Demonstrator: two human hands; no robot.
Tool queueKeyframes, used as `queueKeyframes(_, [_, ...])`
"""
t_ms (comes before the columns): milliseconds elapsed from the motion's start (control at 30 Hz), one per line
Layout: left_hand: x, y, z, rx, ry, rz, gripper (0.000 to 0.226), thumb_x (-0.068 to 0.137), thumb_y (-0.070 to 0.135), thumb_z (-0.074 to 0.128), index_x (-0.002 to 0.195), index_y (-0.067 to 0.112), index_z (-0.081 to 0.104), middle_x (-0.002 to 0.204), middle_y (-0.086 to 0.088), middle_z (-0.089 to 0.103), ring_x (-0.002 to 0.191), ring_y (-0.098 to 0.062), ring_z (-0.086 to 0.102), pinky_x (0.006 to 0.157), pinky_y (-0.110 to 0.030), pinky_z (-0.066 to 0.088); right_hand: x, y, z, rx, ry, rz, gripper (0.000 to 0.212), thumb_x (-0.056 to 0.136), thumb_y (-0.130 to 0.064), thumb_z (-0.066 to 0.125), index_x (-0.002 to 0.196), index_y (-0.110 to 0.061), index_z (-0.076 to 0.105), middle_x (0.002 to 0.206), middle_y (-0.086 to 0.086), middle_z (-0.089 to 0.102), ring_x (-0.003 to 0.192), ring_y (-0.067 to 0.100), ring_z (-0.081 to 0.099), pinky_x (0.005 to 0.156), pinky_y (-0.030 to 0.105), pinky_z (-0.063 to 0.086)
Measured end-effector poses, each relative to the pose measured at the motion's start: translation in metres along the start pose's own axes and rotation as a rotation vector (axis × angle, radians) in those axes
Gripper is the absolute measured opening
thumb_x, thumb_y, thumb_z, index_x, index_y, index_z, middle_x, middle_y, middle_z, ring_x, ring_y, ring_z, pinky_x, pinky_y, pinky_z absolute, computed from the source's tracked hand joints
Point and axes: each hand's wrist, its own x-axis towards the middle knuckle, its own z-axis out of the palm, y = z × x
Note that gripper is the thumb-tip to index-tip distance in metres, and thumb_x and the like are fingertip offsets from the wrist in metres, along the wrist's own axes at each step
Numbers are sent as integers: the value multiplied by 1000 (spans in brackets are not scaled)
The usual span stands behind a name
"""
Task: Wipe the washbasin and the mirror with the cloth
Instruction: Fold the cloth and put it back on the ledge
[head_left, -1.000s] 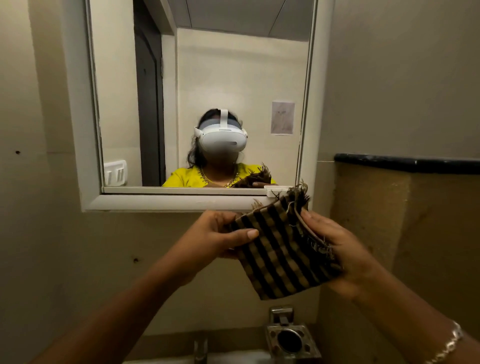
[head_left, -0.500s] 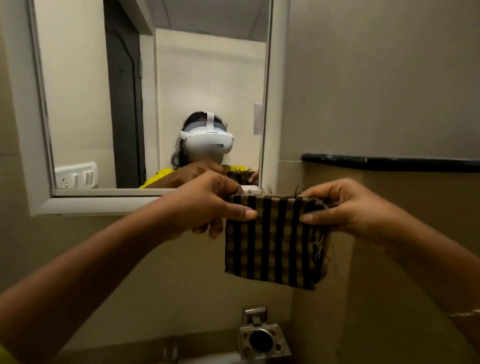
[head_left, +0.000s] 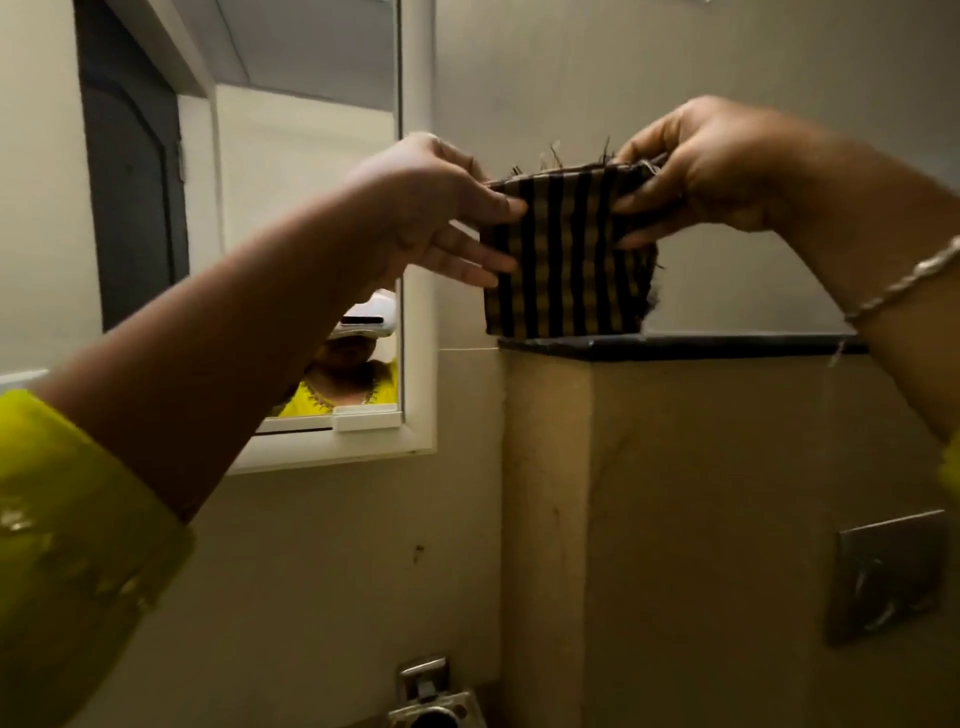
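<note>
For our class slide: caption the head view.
Left hand and right hand hold a striped cloth up beside the mirror.

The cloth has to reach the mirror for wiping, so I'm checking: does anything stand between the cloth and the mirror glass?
Nothing visible does. The left hand and right hand hold the cloth in the air, right of the mirror and above the dark ledge. Only the left hand itself lies on the mirror side.

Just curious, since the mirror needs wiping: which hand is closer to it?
Left. The left hand is by the mirror's right edge, holding one end of the cloth. The right hand holds the other end, further right against the bare wall.
</note>
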Motion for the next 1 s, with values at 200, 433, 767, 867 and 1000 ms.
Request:
queueKeyframes(200, [39,-18,24,13,106,174,17,83,2,60,73,13,51,78,-5,60,71,-16,64,63,-27,58,33,26,-13,-54,193,-84,36,79,21,50,67,-12,58,64,5,56,60,14,59,53,21,58])
queueKeyframes(433, [70,-66,68,237,247,281,11,78,-3,65,88,-5,62,99,-24,62,100,-37,60,92,-48,50,46,87,-5,-168,247,-130,32,71,24,47,88,6,67,96,25,68,87,29,63,82,40,52])
queueKeyframes(767, [74,-86,89,388,163,287,12,80,5,65,77,14,58,91,-5,61,95,-25,60,89,-46,51,34,136,-13,-122,83,-57,37,78,24,45,76,-6,67,93,20,67,95,30,62,81,31,54])
queueKeyframes(867, [72,-87,91,475,159,310,4,81,13,66,81,13,62,97,-6,66,95,-22,59,86,-43,51,31,141,-16,-142,21,-39,41,80,23,45,72,-12,67,83,10,67,88,23,61,78,28,55])
queueKeyframes(1000, [72,-85,92,633,194,298,9,82,26,66,89,21,67,102,1,69,94,-16,60,76,-33,50,27,145,-17,-189,20,-32,47,77,26,41,73,-11,69,83,10,67,87,21,61,79,30,52])
